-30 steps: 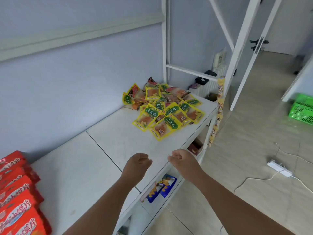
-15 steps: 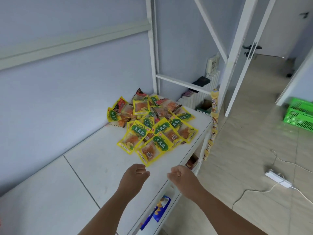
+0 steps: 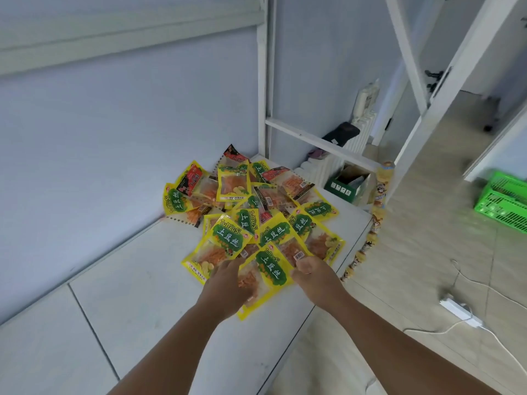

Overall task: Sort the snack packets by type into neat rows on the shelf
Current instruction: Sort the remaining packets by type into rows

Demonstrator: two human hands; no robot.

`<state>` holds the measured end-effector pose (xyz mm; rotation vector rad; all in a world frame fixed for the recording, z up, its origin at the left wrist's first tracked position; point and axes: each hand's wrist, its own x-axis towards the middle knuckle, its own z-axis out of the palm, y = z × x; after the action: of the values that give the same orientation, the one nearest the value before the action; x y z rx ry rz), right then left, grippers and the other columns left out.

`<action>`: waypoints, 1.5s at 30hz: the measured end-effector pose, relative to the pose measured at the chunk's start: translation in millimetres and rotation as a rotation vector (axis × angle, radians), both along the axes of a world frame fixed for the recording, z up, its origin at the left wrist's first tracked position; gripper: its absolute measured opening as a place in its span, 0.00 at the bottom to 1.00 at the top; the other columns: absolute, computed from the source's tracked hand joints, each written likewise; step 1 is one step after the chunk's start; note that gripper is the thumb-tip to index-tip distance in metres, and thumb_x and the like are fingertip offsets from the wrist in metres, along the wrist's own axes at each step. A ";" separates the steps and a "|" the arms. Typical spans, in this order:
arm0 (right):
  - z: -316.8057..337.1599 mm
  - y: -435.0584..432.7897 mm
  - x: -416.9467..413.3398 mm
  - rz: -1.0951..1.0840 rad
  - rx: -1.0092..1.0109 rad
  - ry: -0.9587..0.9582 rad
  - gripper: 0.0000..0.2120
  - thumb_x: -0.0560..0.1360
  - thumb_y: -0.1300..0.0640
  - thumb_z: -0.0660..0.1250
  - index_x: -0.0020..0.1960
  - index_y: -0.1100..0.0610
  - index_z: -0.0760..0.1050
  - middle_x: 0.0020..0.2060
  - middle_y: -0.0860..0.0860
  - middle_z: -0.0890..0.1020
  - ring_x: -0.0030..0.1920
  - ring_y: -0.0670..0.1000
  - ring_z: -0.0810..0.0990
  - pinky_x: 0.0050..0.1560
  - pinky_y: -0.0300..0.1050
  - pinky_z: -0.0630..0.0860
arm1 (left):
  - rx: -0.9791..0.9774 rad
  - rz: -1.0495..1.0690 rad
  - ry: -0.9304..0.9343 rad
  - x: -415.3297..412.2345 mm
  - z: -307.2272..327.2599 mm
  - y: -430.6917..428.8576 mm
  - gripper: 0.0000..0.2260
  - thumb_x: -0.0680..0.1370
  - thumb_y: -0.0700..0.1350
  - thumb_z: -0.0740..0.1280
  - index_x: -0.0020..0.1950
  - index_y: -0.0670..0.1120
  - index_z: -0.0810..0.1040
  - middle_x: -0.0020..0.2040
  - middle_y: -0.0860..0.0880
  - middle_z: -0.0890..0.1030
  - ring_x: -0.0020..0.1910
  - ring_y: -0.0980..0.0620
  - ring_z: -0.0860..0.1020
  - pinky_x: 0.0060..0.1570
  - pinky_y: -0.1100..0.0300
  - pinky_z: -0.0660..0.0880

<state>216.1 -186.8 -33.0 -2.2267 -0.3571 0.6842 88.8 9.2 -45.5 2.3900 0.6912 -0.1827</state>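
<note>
Shelf (image 3: 142, 295), white: snack packets (image 3: 256, 212), yellow-green and red, heaped at the far right corner. Nearest yellow packet (image 3: 272, 270): at the heap's near edge. Left hand (image 3: 225, 285): on its left side, grip cannot be told. Right hand (image 3: 313, 273): fingers curled, pinching its right edge.
</note>
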 end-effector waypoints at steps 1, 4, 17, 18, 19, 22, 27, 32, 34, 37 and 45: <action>-0.6 3.2 6.0 0.009 -0.005 -0.004 0.20 0.78 0.48 0.67 0.67 0.54 0.74 0.64 0.48 0.78 0.61 0.47 0.77 0.55 0.43 0.68 | 0.051 -0.030 0.041 2.4 -1.3 -0.2 0.36 0.77 0.54 0.71 0.81 0.55 0.59 0.80 0.51 0.63 0.78 0.45 0.61 0.73 0.47 0.65; 1.8 13.5 30.8 -0.008 -0.006 -0.053 0.21 0.77 0.51 0.68 0.68 0.56 0.74 0.65 0.52 0.79 0.55 0.46 0.80 0.49 0.43 0.73 | 0.205 -0.086 0.147 8.7 -4.5 -0.2 0.36 0.77 0.56 0.69 0.82 0.55 0.55 0.79 0.50 0.63 0.78 0.44 0.62 0.72 0.47 0.67; -6.2 42.0 84.7 0.049 -0.100 0.006 0.24 0.74 0.51 0.71 0.68 0.55 0.70 0.51 0.50 0.79 0.45 0.50 0.79 0.47 0.48 0.77 | 0.053 0.195 0.246 18.2 -9.0 2.1 0.39 0.68 0.56 0.79 0.72 0.50 0.65 0.63 0.50 0.78 0.57 0.47 0.79 0.55 0.51 0.78; -5.9 43.8 84.8 0.065 -0.117 -0.001 0.23 0.74 0.51 0.72 0.66 0.55 0.71 0.48 0.49 0.79 0.45 0.50 0.79 0.46 0.47 0.76 | 0.017 0.227 0.220 16.9 -9.0 2.2 0.38 0.67 0.54 0.80 0.71 0.50 0.66 0.59 0.50 0.80 0.54 0.48 0.80 0.52 0.52 0.79; -5.7 45.9 84.8 0.084 -0.128 0.002 0.21 0.73 0.51 0.72 0.64 0.55 0.73 0.47 0.49 0.80 0.46 0.51 0.80 0.46 0.48 0.77 | -0.009 0.253 0.199 15.9 -9.2 2.9 0.36 0.67 0.53 0.80 0.70 0.49 0.67 0.56 0.50 0.81 0.52 0.48 0.80 0.50 0.52 0.80; -7.6 49.9 82.5 0.130 -0.099 0.063 0.12 0.73 0.54 0.72 0.54 0.57 0.78 0.45 0.53 0.84 0.46 0.54 0.83 0.49 0.52 0.81 | -0.070 0.314 0.141 14.1 -9.1 4.4 0.34 0.65 0.52 0.81 0.66 0.50 0.69 0.50 0.53 0.81 0.47 0.52 0.80 0.42 0.56 0.78; -11.4 47.5 85.0 0.263 -0.049 0.107 0.06 0.73 0.55 0.73 0.44 0.58 0.84 0.39 0.56 0.86 0.37 0.51 0.84 0.37 0.45 0.78 | -0.153 0.349 0.052 13.4 -11.4 4.8 0.28 0.65 0.54 0.81 0.60 0.53 0.73 0.47 0.59 0.80 0.45 0.63 0.77 0.37 0.67 0.70; -9.7 48.3 102.0 0.225 -0.018 0.088 0.06 0.75 0.54 0.72 0.44 0.57 0.82 0.40 0.54 0.85 0.36 0.49 0.83 0.31 0.39 0.73 | -0.185 0.398 0.024 13.7 -9.6 7.6 0.20 0.73 0.53 0.77 0.60 0.51 0.73 0.46 0.57 0.77 0.44 0.58 0.75 0.38 0.64 0.67; -6.8 50.6 108.6 0.178 0.026 0.064 0.06 0.75 0.54 0.71 0.43 0.56 0.80 0.39 0.53 0.84 0.37 0.51 0.82 0.33 0.41 0.73 | -0.205 0.422 -0.027 15.3 -4.7 7.8 0.17 0.74 0.51 0.76 0.58 0.52 0.74 0.47 0.56 0.78 0.46 0.56 0.77 0.40 0.62 0.69; -0.8 55.0 117.6 0.106 0.102 0.008 0.07 0.75 0.55 0.71 0.40 0.55 0.78 0.36 0.51 0.82 0.36 0.52 0.81 0.38 0.47 0.75 | -0.280 0.455 -0.096 18.6 7.0 6.4 0.12 0.74 0.48 0.76 0.54 0.51 0.78 0.46 0.54 0.84 0.47 0.57 0.82 0.47 0.59 0.74; 8.4 58.4 125.4 -0.023 0.267 -0.140 0.06 0.79 0.53 0.66 0.46 0.54 0.73 0.40 0.49 0.79 0.39 0.51 0.78 0.36 0.45 0.71 | -0.484 0.543 -0.219 16.6 29.8 -16.2 0.09 0.75 0.40 0.76 0.53 0.46 0.81 0.47 0.49 0.88 0.47 0.54 0.86 0.47 0.64 0.77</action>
<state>341.6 -128.4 -24.6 -2.0242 -0.4643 0.4405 105.4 -7.0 -15.7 1.6678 1.0251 0.1296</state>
